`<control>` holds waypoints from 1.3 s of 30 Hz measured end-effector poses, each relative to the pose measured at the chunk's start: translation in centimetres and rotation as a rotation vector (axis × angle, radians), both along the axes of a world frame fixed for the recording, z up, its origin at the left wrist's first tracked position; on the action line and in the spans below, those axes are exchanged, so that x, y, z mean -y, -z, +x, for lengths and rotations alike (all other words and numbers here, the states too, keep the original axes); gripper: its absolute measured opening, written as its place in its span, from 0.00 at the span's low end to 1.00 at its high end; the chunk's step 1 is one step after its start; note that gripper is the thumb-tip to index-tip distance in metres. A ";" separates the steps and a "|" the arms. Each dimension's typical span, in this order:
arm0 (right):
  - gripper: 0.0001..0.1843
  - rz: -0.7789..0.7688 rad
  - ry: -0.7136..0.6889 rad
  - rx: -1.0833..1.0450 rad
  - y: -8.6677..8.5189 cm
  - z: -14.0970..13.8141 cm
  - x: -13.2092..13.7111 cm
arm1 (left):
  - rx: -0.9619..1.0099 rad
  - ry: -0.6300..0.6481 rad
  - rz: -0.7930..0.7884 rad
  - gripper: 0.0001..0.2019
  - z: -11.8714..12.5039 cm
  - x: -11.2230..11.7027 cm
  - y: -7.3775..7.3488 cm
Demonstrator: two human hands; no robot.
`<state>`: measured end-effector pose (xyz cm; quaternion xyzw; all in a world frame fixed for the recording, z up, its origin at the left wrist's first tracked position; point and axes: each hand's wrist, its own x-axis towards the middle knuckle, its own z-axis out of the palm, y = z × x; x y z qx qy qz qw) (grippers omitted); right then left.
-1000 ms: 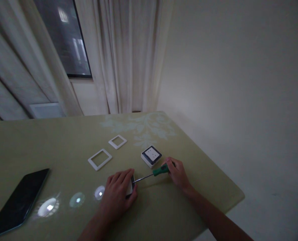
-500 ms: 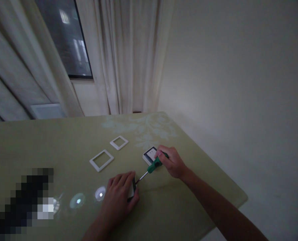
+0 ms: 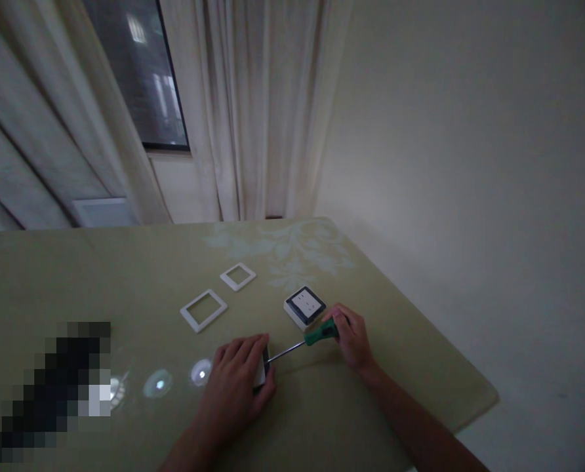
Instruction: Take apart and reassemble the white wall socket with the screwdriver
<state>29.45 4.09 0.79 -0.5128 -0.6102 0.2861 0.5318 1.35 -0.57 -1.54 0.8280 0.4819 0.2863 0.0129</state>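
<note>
My left hand (image 3: 238,377) is wrapped over a white and black wall socket (image 3: 262,372), holding it down on the table; most of it is hidden under the palm and fingers. In my right hand (image 3: 352,335) is a green-handled screwdriver (image 3: 322,331), gripped round the end of its handle. Its metal shaft points left, and the tip meets the dark edge of the held socket. Just behind the handle lies a second wall socket (image 3: 305,306), face up, with a white face, dark border and white sides.
Two white rectangular frames (image 3: 204,310) (image 3: 238,276) lie flat farther back on the greenish table (image 3: 140,275). A pixelated dark shape (image 3: 46,393) covers the left side. Curtains (image 3: 253,131) hang beyond the far edge, and a pale wall (image 3: 444,164) stands along the right.
My right hand has moved right and down, laying the screwdriver at a flatter angle and uncovering the second socket. The left hand keeps its grip. The view has shifted slightly.
</note>
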 end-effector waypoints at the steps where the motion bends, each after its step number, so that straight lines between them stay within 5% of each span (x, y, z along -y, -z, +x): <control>1: 0.32 -0.014 -0.001 -0.008 0.2 0.1 0.0 | 0.002 0.001 0.000 0.20 0.0 0.0 0.0; 8: 0.33 -0.105 -0.042 -0.021 0.6 0.1 0.3 | 0.012 0.012 -0.004 0.21 0.0 0.1 0.5; 20: 0.29 -0.208 0.083 -0.191 1.4 0.2 -0.8 | 0.141 0.046 0.120 0.24 -0.3 0.3 0.6; 26: 0.27 -0.210 0.123 -0.268 1.3 0.2 -1.2 | 0.474 -0.263 -0.085 0.25 -4.2 -2.7 -0.5; 32: 0.26 -0.202 0.114 -0.281 1.1 0.2 -1.3 | 0.194 -0.337 -0.234 0.24 -8.4 -5.3 0.8; 39: 0.30 -0.154 0.056 -0.224 0.5 -0.3 -0.5 | 0.120 -0.287 -0.094 0.25 -8.4 -4.4 0.2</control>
